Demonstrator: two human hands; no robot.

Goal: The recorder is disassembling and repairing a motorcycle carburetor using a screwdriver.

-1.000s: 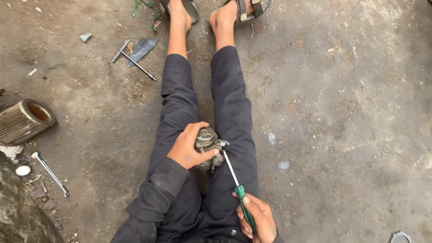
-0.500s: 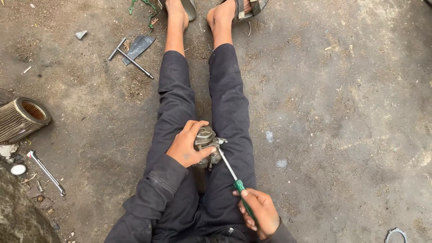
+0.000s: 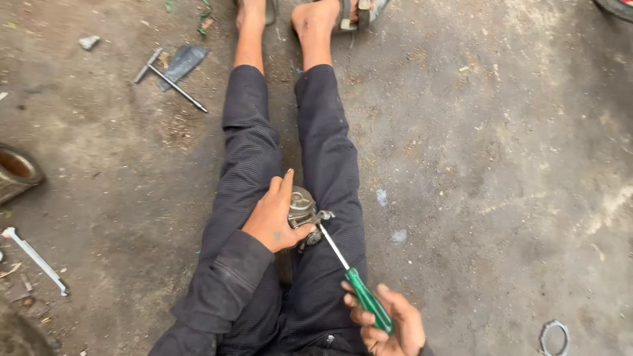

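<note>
I sit on the ground with my legs stretched out in dark trousers. My left hand [image 3: 275, 214] grips a small grey metal engine part [image 3: 303, 209] held between my thighs. My right hand [image 3: 386, 326] is closed around the green handle of a screwdriver [image 3: 353, 280]. Its steel shaft slants up and left, and the tip touches the metal part just right of my left thumb.
A T-shaped metal wrench [image 3: 168, 79] and a dark flat scrap [image 3: 181, 60] lie on the ground at the upper left. A cylindrical filter [image 3: 16, 173] sits at the left edge, a spanner [image 3: 34, 258] below it. A metal ring [image 3: 554, 337] lies at the lower right.
The view has shifted a little to the right and down. My hands keep their hold; the screwdriver stays on the part at a slightly different angle.
</note>
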